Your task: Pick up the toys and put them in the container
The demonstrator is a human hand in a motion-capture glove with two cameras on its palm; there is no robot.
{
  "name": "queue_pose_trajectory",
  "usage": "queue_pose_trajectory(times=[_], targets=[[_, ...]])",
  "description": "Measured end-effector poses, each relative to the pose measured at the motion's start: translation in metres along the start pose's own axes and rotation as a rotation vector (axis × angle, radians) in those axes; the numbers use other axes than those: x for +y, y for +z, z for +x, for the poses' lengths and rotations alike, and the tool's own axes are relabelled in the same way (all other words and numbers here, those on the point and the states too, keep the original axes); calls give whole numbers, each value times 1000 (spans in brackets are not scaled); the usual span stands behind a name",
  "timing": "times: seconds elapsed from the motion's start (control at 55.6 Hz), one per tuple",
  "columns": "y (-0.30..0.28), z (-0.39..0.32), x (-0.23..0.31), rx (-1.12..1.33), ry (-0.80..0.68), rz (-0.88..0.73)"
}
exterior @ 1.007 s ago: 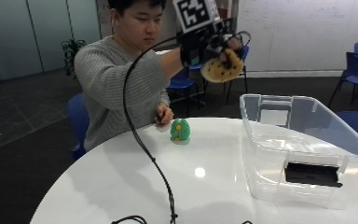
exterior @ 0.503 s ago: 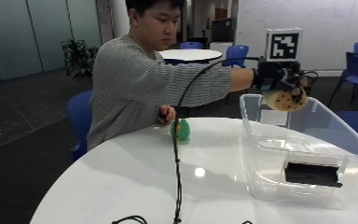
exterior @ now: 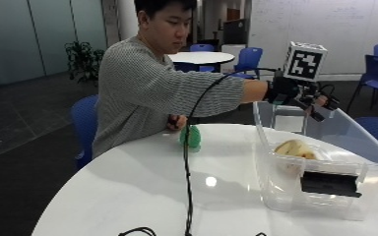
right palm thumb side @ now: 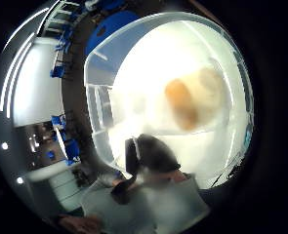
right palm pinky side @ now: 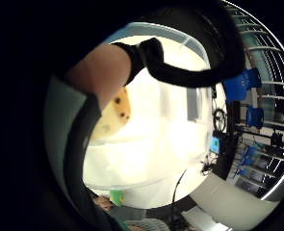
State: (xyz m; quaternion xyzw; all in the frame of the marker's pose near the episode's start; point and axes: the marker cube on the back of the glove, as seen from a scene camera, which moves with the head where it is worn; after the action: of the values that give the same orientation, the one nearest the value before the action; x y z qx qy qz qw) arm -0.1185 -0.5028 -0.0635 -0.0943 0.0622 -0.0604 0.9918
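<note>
Gloved right hand (exterior: 298,95) released, empty above the clear plastic container (exterior: 287,123).
Beneath it lies the yellow spotted plush toy (exterior: 296,147); green toy (exterior: 190,137) waits behind on the worktop (exterior: 143,187).

The outside view looks across the round white table (exterior: 143,191) toward the seated person, near enough that the clear plastic container (exterior: 320,184) fills its lower right corner. Both palm cameras ride the black-gloved right hand (exterior: 294,93) above that container (right palm thumb side: 99,97), facing down into it. All three views share the container (right palm pinky side: 146,159) and the yellow-brown toy (exterior: 295,148) inside.
</note>
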Motion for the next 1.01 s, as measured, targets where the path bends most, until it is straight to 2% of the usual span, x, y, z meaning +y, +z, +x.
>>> queue_pose_trajectory(times=[0.09, 0.234, 0.342, 0.449, 0.593, 0.809, 1.007], targets=[[-1, -3, 9, -23, 14, 12], [-5, -5, 51, -103, -62, 69], [-2, 0, 117, -150, -179, 113], [15, 3, 214, -167, -273, 138], [54, -9, 294, -13, -278, 152], [89, -14, 312, -9, -218, 99], [139, -35, 326, 49, -254, -18]])
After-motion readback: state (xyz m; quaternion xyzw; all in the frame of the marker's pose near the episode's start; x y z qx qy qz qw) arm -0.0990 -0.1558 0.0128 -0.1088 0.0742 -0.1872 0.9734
